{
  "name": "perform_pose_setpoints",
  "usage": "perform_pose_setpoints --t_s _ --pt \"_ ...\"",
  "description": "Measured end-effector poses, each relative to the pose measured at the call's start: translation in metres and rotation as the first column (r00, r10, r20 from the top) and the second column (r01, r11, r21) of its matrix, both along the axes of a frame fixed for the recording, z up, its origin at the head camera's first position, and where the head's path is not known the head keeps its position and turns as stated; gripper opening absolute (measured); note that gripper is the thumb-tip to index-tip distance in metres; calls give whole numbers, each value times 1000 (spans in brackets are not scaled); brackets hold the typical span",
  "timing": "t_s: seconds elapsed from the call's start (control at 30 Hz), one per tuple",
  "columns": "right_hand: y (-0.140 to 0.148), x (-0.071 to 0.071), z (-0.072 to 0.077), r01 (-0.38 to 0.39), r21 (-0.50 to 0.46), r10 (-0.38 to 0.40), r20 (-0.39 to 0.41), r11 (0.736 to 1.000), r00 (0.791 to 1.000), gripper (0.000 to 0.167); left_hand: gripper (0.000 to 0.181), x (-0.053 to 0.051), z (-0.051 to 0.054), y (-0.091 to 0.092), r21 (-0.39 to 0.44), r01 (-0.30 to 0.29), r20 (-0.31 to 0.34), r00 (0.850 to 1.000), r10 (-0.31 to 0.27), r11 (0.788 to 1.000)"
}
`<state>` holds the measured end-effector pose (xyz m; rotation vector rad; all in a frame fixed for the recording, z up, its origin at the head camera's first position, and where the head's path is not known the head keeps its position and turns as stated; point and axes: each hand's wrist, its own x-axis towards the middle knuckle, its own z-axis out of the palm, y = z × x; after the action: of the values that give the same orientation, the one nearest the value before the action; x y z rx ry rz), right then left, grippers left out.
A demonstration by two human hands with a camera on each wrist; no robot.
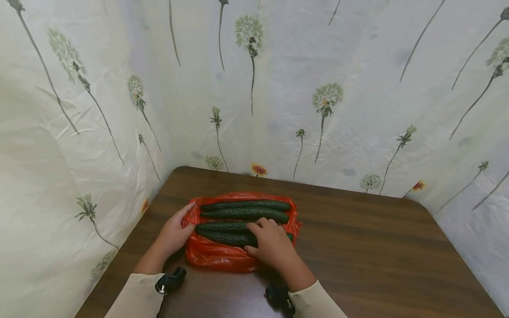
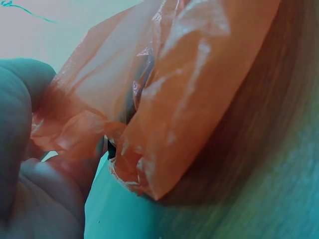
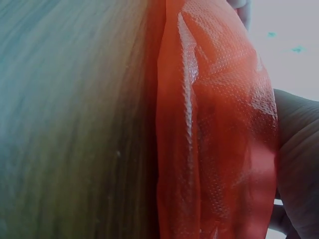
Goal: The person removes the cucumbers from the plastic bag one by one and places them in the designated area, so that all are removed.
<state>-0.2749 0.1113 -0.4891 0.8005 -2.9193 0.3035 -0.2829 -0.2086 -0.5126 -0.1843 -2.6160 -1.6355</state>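
The right grip curls around the near cucumbers toward their right end; the left grip pinches the left edge of the red bag beneath them on the surface.

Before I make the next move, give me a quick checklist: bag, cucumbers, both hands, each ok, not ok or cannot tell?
1. Red plastic bag flat on the table, opened: ok.
2. Four cucumbers side by side within the bag: ok.
3. Left hand holding the bag's left side: ok.
4. Right hand touching the nearer pair: ok.
5. Nearer pair fully visible: not ok, right hand covers part.
6. Right fingers gripping firmly: cannot tell.
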Motion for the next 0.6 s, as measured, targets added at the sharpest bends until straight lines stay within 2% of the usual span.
perform_pose_setpoints --t_s 0.37,0.6 --pt "-3 1 -7 -30 52 32 -39 998 999 50 66 2 -1 1 6 -5 -10 1000 5 1000" --pt "-3 0 -8 -35 85 40 -58 996 998 49 67 0 0 1 -22 -20 -16 1000 19 1000"
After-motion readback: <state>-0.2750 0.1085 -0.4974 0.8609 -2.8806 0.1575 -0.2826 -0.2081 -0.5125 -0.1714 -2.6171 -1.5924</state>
